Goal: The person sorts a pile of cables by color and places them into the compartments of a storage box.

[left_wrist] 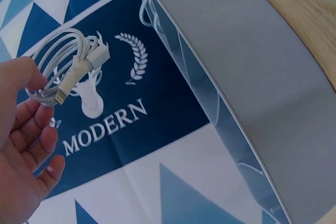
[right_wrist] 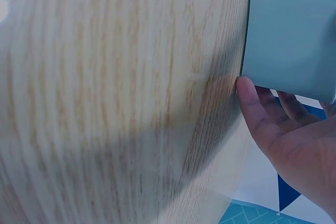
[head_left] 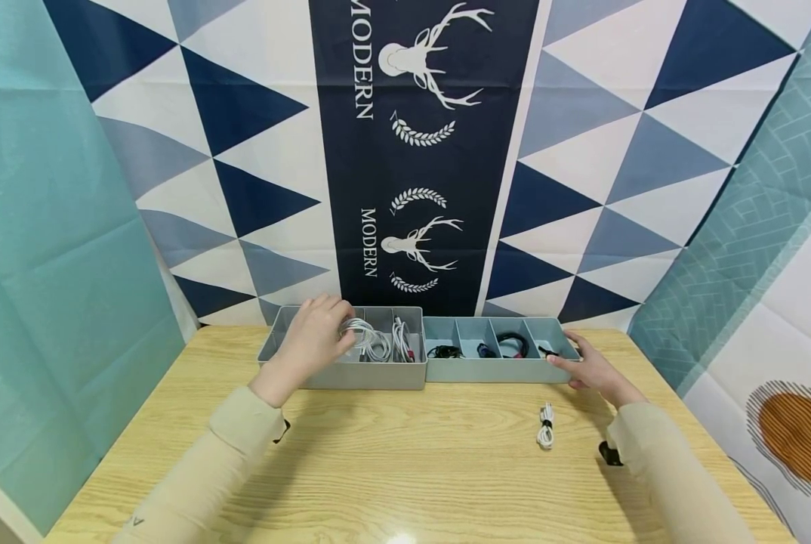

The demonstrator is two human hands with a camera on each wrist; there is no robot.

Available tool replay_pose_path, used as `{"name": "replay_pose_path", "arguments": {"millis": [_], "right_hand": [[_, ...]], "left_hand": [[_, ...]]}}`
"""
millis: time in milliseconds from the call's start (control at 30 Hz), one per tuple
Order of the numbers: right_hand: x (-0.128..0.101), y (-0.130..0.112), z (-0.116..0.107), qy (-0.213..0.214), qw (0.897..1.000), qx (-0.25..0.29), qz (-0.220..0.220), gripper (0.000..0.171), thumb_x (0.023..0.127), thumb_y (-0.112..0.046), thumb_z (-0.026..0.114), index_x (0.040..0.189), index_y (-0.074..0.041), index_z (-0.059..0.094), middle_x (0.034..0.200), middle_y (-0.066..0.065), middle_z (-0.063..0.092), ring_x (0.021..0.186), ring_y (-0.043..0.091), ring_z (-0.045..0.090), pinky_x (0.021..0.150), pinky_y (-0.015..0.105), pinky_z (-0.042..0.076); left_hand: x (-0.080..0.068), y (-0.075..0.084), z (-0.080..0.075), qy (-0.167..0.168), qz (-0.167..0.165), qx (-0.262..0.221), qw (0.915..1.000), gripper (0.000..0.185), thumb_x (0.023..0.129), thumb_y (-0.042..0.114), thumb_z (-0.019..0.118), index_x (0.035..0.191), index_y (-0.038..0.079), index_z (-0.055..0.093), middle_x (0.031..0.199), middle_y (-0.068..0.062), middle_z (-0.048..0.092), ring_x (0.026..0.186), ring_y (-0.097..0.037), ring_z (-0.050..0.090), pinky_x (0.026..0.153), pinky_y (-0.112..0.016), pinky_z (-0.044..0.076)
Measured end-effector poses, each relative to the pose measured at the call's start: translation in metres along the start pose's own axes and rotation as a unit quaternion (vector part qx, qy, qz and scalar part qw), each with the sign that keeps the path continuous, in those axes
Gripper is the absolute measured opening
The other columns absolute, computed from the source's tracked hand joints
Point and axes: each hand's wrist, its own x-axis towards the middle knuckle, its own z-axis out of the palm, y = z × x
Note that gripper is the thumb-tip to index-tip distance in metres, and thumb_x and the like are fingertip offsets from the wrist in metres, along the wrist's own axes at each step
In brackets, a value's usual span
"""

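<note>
My left hand [head_left: 316, 332] pinches a coiled white charging cable [left_wrist: 68, 66] between thumb and fingers. Its slim metal plug shows in the left wrist view. The coil hangs over the grey divided box [head_left: 361, 376], where more white cables [head_left: 402, 340] lie in the compartments. At the far right, my right hand [head_left: 592, 370] touches the end of the blue-grey divided box [head_left: 501, 370]. In the right wrist view its fingers [right_wrist: 262, 114] lie against the end wall, with one fingertip at the lower corner. Dark cables [head_left: 513, 345] lie inside that box.
A small bundled white cable [head_left: 545, 425] with a black tie lies on the wooden table [head_left: 405, 453], in front of the blue-grey box. Both boxes stand end to end against a patterned cloth backdrop [head_left: 426, 174]. Teal cloth [head_left: 59, 227] hangs at the left side.
</note>
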Motion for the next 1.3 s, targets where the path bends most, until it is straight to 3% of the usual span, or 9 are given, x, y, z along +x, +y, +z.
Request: {"name": "replay_pose_path", "arguments": {"millis": [200,700,933,1300], "right_hand": [[0.001,0.000,0.000,0.002,1.000,0.002,-0.003,0.094,0.092,-0.042,0.058,0.151,-0.008,-0.007,0.146,0.041,0.007,0.110,0.039,0.045,0.069,0.035,0.052],[0.003,0.002,-0.001,0.006,1.000,0.004,-0.003,0.095,0.092,-0.043,0.058,0.152,-0.008,-0.007,0.146,0.040,0.009,0.109,0.038,0.046,0.070,0.036,0.052],[0.003,0.004,0.000,0.005,1.000,0.010,0.001,0.095,0.091,-0.043,0.058,0.152,-0.010,-0.006,0.147,0.039,0.008,0.112,0.039,0.043,0.071,0.035,0.052],[0.004,0.006,0.000,0.007,1.000,0.012,0.004,0.097,0.090,-0.047,0.059,0.152,-0.011,-0.007,0.147,0.038,0.010,0.110,0.037,0.046,0.070,0.034,0.052]], "left_hand": [[0.001,-0.011,0.002,-0.010,-0.029,0.007,0.9995,0.014,0.080,0.013,0.065,0.093,0.008,0.065,0.085,-0.002,0.061,0.079,-0.020,0.050,0.070,-0.035,0.038],[0.005,-0.031,0.026,0.000,-0.056,0.005,0.9984,0.014,0.080,0.013,0.067,0.092,0.007,0.064,0.082,-0.005,0.060,0.079,-0.022,0.050,0.072,-0.037,0.040],[0.005,-0.039,0.042,-0.022,-0.077,0.000,0.9968,0.016,0.080,0.014,0.070,0.092,0.006,0.064,0.082,-0.005,0.059,0.080,-0.023,0.050,0.075,-0.039,0.040],[0.001,-0.052,0.062,-0.047,-0.075,0.008,0.9961,0.013,0.080,0.015,0.068,0.089,0.008,0.062,0.083,-0.004,0.058,0.081,-0.023,0.050,0.074,-0.040,0.040]]}}
